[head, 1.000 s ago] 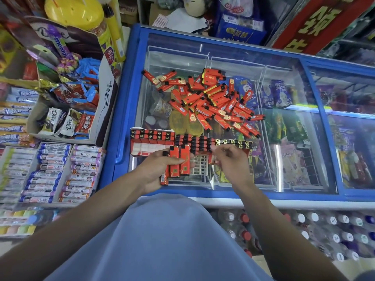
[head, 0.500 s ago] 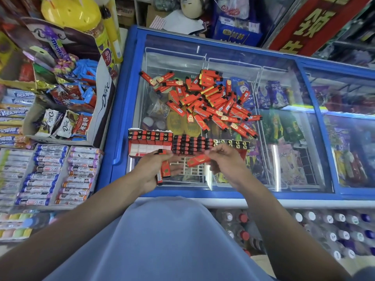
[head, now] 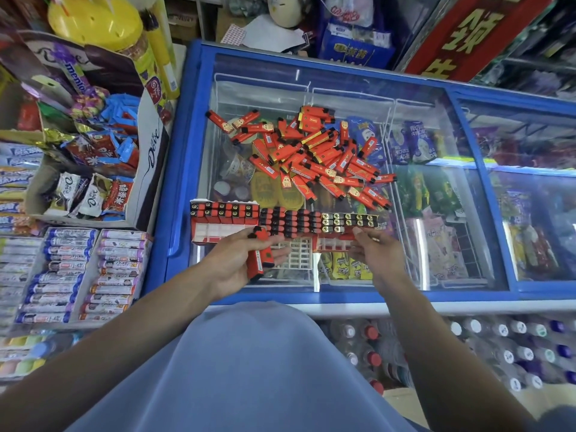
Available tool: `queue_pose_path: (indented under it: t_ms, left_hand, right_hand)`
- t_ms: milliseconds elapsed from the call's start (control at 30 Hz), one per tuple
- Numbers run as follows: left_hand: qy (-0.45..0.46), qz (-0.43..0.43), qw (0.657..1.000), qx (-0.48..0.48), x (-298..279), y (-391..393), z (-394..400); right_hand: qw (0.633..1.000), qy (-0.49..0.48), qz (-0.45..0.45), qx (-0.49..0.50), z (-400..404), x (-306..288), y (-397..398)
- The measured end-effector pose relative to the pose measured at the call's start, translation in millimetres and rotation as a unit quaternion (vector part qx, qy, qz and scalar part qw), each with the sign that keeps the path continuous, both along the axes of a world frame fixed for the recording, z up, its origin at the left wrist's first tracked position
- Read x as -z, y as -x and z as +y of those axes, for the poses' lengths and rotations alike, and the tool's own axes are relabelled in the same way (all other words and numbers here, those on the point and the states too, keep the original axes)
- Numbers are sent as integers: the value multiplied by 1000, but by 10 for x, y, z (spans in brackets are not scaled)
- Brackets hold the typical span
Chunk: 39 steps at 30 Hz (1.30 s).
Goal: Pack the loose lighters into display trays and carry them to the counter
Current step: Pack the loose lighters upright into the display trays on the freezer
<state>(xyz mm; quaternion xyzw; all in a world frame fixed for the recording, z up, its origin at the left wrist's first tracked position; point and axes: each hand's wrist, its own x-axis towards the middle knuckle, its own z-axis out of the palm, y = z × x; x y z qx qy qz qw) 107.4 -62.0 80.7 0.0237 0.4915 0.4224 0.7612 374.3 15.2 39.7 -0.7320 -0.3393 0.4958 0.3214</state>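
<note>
A crowded shop, with a blue-framed freezer (head: 174,182) whose sliding glass top serves as the surface; wrapped ice creams and tubs show through the glass. A heap of loose red lighters (head: 314,157) lies scattered on the glass toward the far side. Nearer the person, three display trays sit in a row, touching end to end: the left tray (head: 218,232) has lighters along its far rows and bare white slots in front, the middle tray (head: 296,254) holds more rows of lighters with open slots near its front edge, and the right tray (head: 336,243) carries a few rows with metal tops showing. The left hand (head: 237,263) has its grip closed round a small bunch of lighters (head: 263,254), just in front of the middle tray. The right hand (head: 378,251) reaches to the right tray, fingertips at its front rows; whether they pinch anything cannot be told. To the left, a cardboard box (head: 152,169) holds chocolate packets.
</note>
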Motion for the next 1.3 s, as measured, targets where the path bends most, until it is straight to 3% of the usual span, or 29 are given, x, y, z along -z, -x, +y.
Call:
queue_pose_path:
  t_ms: [100,367,633,767,900,967,1067,1200,1300]
  left_hand:
    - [-7,-10,1000,-7,-57,0,-7]
    - [2,11,1000,-12,-111,-11,-18]
    - [-5,57,998,-4,-130,-17,-34]
    - [-24,114,992,43,-161,-18,-76]
    - [-65,99,991,68,-164,-33,-78]
    - [-83,106,986,101,-177,-56,-79]
    - [-96,121,978,137,-180,-80,-92]
    - [-95,81,982,145,-148,-58,-115]
    - [-55,95,986,127,-90,-94,-112]
  right_hand:
    - [997,17,68,41,-1,27,53]
    - [991,37,110,64,40,62,10]
    - [998,47,-37,35,69,184,148]
    - [994,-68,-58,69,-23,7,244]
    - [982,-54,-8,-182,-149,-366,576]
    - [965,-25,40,-258,-182,-481,748]
    - [945,20,129,-300,-183,-519,889]
    - [909,82,249,-325,-161,-431,835]
    - [918,73,281,-270,-195,-361,733]
